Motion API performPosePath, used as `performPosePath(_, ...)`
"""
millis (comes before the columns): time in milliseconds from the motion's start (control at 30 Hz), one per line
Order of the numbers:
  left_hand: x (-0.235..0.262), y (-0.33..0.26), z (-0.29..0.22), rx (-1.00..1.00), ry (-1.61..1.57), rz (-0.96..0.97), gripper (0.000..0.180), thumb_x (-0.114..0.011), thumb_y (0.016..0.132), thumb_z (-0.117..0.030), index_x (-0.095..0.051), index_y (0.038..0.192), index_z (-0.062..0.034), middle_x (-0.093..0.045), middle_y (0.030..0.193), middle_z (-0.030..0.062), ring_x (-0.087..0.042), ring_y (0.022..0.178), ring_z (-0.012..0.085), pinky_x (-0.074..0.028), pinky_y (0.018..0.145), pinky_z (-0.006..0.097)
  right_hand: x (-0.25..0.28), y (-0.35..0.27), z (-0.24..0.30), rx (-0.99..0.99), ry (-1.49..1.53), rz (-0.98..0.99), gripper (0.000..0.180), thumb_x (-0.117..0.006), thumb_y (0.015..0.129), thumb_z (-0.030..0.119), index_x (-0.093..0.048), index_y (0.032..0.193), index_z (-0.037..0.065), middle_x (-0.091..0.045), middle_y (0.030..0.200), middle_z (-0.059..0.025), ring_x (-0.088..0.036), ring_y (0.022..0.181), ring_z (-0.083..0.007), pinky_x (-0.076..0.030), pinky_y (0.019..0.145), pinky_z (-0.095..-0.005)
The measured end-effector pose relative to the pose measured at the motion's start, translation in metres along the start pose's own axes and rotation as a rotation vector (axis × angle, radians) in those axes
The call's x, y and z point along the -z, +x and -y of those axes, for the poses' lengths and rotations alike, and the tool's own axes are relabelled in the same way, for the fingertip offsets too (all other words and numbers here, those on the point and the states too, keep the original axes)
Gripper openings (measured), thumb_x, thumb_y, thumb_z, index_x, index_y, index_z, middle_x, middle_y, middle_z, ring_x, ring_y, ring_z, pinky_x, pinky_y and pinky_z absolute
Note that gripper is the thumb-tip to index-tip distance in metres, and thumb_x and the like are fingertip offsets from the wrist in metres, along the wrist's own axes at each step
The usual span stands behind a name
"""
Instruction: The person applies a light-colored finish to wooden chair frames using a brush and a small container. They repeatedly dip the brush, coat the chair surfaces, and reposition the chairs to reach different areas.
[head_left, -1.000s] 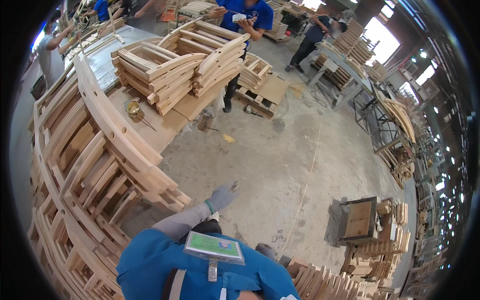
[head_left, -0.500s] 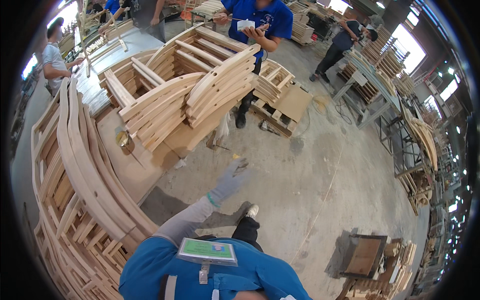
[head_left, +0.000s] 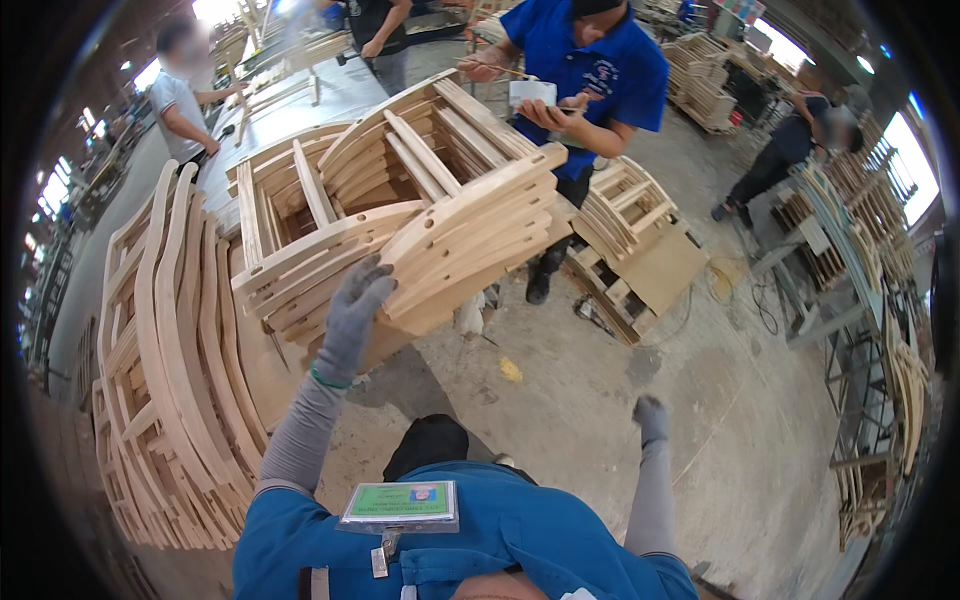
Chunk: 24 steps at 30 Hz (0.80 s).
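Note:
My left hand [head_left: 355, 308], in a grey glove, is raised at the near side of a stack of curved wooden frames [head_left: 470, 225]. Its fingers are stretched out, and the tips overlap the stacked rails; whether they touch cannot be told. Slats join the curved side rails of these frames, which lie on a brown board [head_left: 400, 345]. Low over the concrete floor, away from any object, hangs my right hand [head_left: 650, 415], also gloved. It appears small and its fingers are not distinct.
More curved wooden frames [head_left: 170, 350] stand upright at my left. Across the stack, a person in a blue shirt [head_left: 600, 75] holds a white container [head_left: 532, 94] and a thin stick. A low pallet [head_left: 610, 295] with frames sits beyond. Yellow scrap [head_left: 511, 369] lies on the floor.
My left hand has moved from over the floor to the stack's near side. My right arm has come into view. The stack now appears closer.

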<state>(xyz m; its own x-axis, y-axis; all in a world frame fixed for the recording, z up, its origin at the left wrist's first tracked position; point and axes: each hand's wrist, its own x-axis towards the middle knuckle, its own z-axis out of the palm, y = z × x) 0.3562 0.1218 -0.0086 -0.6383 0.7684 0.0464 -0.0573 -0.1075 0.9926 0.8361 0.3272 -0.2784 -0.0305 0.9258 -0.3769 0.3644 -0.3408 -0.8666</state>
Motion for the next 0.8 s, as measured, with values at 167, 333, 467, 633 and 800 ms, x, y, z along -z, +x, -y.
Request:
performPosePath(167,0.037,0.087,0.018,0.040,-0.221,-0.123,0.055,-0.054,0.089,-0.016,-0.030,0.135,0.0039,-0.048,0.121,0.0135,-0.054,0.101,0.0215,-0.045,0.089,0.031,-0.114,0.046,0.185,0.205,0.492,0.294,0.027,-0.058,0.087,0.014,-0.056,0.109,-0.002,-0.061,0.094,-0.0077,-0.061,0.081,-0.0168,-0.053,0.070,-0.0270)
performPosePath(333,0.059,0.183,0.058,0.089,-0.451,-0.002,0.061,-0.057,0.088,-0.020,-0.027,0.135,0.0024,-0.044,0.124,0.0133,-0.051,0.104,0.0237,-0.044,0.089,0.034,-0.199,0.048,0.243,0.198,0.538,0.417,0.029,-0.057,0.088,0.011,-0.054,0.112,-0.004,-0.061,0.097,-0.0112,-0.062,0.084,-0.0184,-0.054,0.074,-0.0297)
performPosePath(467,0.033,0.258,0.065,0.259,-0.496,-0.019,0.065,-0.060,0.085,-0.026,-0.026,0.133,0.0019,-0.034,0.134,0.0156,-0.041,0.116,0.0306,-0.040,0.095,0.041,-0.206,0.062,0.279,0.181,0.534,0.353,0.029,-0.057,0.087,0.010,-0.053,0.112,-0.005,-0.061,0.098,-0.0117,-0.061,0.085,-0.0189,-0.054,0.076,-0.0308)
performPosePath(633,0.042,0.331,0.105,0.285,-0.567,-0.018,0.043,-0.062,0.084,-0.027,-0.048,0.116,-0.0024,-0.055,0.102,0.0096,-0.054,0.095,0.0201,-0.045,0.083,0.035,-0.220,0.089,0.359,0.376,0.455,0.344,0.040,-0.053,0.088,0.007,-0.044,0.125,-0.006,-0.051,0.119,-0.0153,-0.056,0.101,-0.0214,-0.051,0.083,-0.0320)
performPosePath(800,0.000,0.376,0.099,0.462,-0.532,-0.075,0.026,-0.063,0.084,-0.029,-0.053,0.096,-0.0088,-0.057,0.079,0.0035,-0.057,0.069,0.0141,-0.049,0.061,0.026,-0.234,0.125,0.398,0.530,0.334,0.359,0.050,-0.053,0.085,0.006,-0.037,0.132,-0.006,-0.047,0.126,-0.0125,-0.052,0.105,-0.0177,-0.046,0.084,-0.0264)
